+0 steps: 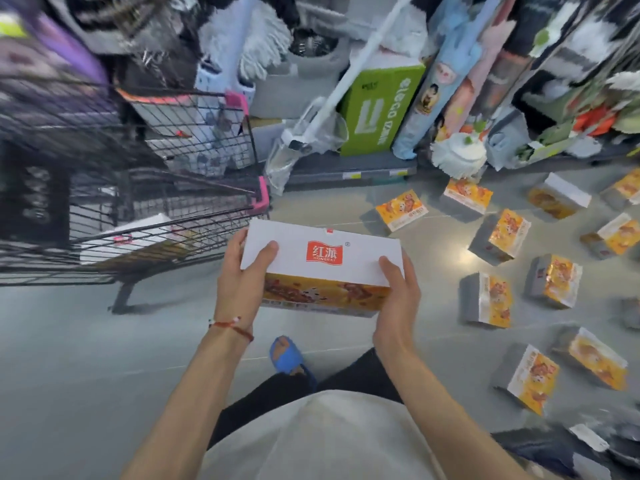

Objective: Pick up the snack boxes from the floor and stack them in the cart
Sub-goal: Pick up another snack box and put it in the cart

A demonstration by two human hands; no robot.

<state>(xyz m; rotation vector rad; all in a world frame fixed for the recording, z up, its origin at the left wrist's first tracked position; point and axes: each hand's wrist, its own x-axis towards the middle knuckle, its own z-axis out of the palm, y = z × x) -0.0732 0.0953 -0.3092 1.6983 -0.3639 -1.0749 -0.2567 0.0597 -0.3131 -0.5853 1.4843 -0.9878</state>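
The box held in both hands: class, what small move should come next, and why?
Probably carry the box left and over the cart rim, then lower it inside. The left hand and right hand grip its ends, it is off the floor, and the cart stands just to its left.

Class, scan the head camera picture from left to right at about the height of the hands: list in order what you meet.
shopping cart → left hand → held snack box → right hand → snack boxes on the floor
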